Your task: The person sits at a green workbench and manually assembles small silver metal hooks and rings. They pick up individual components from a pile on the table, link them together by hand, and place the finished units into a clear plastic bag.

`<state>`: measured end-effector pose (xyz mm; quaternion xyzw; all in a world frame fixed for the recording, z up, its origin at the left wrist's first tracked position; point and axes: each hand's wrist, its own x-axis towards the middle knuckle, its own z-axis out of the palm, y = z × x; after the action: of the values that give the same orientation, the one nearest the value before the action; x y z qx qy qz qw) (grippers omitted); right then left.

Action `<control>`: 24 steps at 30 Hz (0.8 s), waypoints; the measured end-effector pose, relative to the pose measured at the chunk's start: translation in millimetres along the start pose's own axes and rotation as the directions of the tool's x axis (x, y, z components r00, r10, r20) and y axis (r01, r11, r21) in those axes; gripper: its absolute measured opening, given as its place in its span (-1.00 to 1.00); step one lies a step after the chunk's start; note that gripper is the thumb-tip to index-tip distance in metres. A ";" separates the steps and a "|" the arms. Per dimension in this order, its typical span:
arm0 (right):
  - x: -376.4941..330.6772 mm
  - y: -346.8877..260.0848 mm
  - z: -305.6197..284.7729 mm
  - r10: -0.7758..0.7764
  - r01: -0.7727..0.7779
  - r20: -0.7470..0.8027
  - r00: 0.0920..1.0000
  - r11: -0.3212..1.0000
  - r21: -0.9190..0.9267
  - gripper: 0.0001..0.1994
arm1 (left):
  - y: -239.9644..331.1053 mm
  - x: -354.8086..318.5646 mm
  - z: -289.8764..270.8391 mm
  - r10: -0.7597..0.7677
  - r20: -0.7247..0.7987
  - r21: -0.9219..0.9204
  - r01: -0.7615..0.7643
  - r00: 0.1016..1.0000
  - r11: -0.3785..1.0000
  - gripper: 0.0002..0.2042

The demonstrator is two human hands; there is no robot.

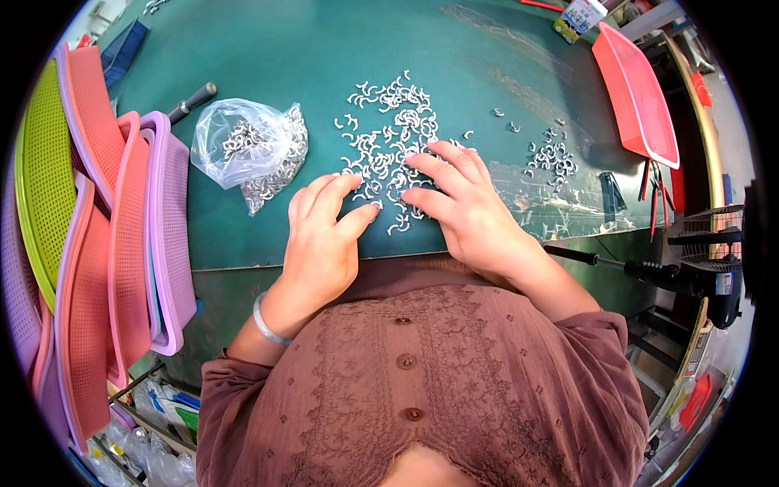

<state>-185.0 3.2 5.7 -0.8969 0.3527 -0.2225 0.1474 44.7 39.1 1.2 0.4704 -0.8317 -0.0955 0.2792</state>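
Note:
A loose pile of small silvery curved metal pieces [380, 156] lies spread on the green tabletop [276, 57] in front of me. My left hand [323, 239] rests at the pile's near left edge, its thumb and fingers apart beside several pieces. From the right, my right hand [471, 199] reaches over the pile with fingers spread, the fingertips touching or close above the pieces. I see nothing gripped in either hand. Left of the pile sits a clear plastic bag [247, 146] with more of the same pieces inside. A smaller scatter of pieces [555, 161] lies off to the right.
Several pink, green and purple perforated plastic baskets [126, 235] stand stacked along the left edge. A dark-handled tool [195, 101] lies behind the bag. At the right edge are a pink basket [637, 97], red-handled pliers [656, 195] and a black fan [707, 235]. A carton [579, 18] stands far right.

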 end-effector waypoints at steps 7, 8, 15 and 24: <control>1.1 -0.6 -2.0 -0.031 0.030 0.031 0.999 0.999 0.043 -0.64 | -6.4 -2.8 -3.1 -0.059 -0.043 -0.026 0.058 0.997 0.998 -0.72; 1.7 -0.6 -0.3 -0.023 0.022 0.015 1.000 0.999 0.038 -0.64 | -6.0 -2.7 -3.5 -0.063 -0.046 -0.027 0.062 0.997 0.998 -0.71; 5.2 -3.3 1.9 -0.027 0.026 0.054 0.998 1.000 0.014 -0.64 | -5.7 -4.2 -1.0 -0.030 -0.001 0.030 0.030 1.000 0.999 -0.70; 12.2 -4.9 2.6 -0.027 0.027 0.036 0.999 1.000 0.010 -0.64 | -9.9 -7.1 -3.9 -0.082 -0.056 0.004 0.083 0.995 0.997 -0.69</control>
<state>-172.9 -1.6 9.1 -0.9048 0.3366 -0.2099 0.1551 57.0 40.1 -2.4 0.5077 -0.8036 -0.0911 0.2968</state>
